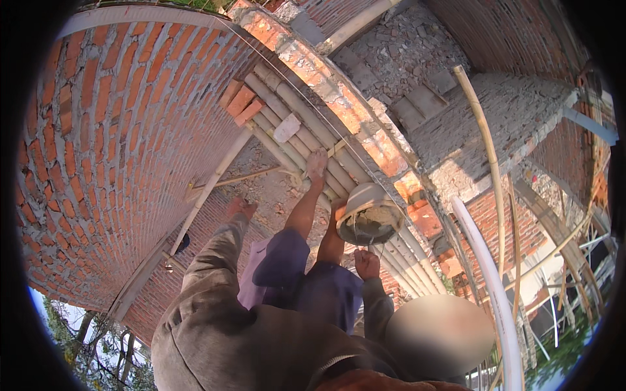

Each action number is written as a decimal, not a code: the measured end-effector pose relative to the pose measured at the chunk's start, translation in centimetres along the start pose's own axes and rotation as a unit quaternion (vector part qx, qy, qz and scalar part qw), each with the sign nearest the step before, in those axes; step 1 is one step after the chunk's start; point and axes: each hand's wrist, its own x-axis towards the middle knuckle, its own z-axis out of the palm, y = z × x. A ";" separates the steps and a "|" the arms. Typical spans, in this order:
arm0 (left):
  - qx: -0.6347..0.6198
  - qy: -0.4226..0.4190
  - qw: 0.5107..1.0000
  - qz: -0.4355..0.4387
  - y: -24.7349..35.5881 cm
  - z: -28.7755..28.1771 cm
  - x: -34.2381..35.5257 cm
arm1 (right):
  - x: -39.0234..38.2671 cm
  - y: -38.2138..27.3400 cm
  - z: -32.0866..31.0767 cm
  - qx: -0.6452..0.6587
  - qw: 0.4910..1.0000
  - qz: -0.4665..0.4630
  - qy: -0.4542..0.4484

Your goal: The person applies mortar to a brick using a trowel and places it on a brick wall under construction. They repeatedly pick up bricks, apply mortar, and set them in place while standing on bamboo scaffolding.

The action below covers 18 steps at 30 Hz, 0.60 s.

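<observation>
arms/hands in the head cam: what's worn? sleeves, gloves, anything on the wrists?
Both arms wear long, loose, creased grey-brown jacket sleeves that end at the wrists. The left hand and right hand are bare, with no gloves. No watch or band shows.

Site surroundings: red brick wall (111,137) in sunlight; bamboo scaffold platform (306,140); rough mortared masonry (450,130); leaning bamboo pole (486,156); white pipe (495,287); trees and sky low left.

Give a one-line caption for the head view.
Standing barefoot on bamboo scaffolding, right hand below a mortar pan, left hand out toward the brick wall.
</observation>
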 end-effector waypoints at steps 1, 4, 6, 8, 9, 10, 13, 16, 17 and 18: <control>-0.061 0.037 0.997 0.042 2.7 1.7 2.8 | 1.6 -1.3 -0.4 -0.029 0.999 -0.033 -0.028; -0.003 0.052 0.995 0.085 11.0 4.4 10.0 | 5.1 -5.5 -2.3 0.009 0.995 0.055 -0.084; 0.014 0.138 0.983 0.124 16.7 5.3 13.6 | 8.0 -8.1 -4.0 0.027 0.994 0.052 -0.097; 0.030 0.089 0.988 0.122 21.0 4.7 17.4 | 11.0 -10.5 -5.6 0.026 0.991 0.064 -0.118; 0.061 0.094 0.986 0.124 22.7 4.9 18.8 | 12.2 -11.8 -6.1 0.036 0.989 0.060 -0.126; 0.089 0.114 0.981 0.130 24.1 5.3 20.0 | 13.3 -13.2 -6.2 0.046 0.988 0.057 -0.135; 0.138 0.142 0.964 0.175 25.9 6.9 23.5 | 15.9 -17.1 -5.1 0.093 0.984 0.071 -0.137; 0.135 0.108 0.960 0.222 25.0 7.7 27.0 | 17.6 -20.1 -4.1 0.133 0.974 0.092 -0.156; 0.114 0.094 0.966 0.211 24.5 7.7 27.7 | 18.4 -20.8 -3.9 0.154 0.971 0.089 -0.160; 0.095 0.086 0.972 0.196 24.0 7.6 28.2 | 19.3 -21.6 -3.8 0.151 0.967 0.094 -0.182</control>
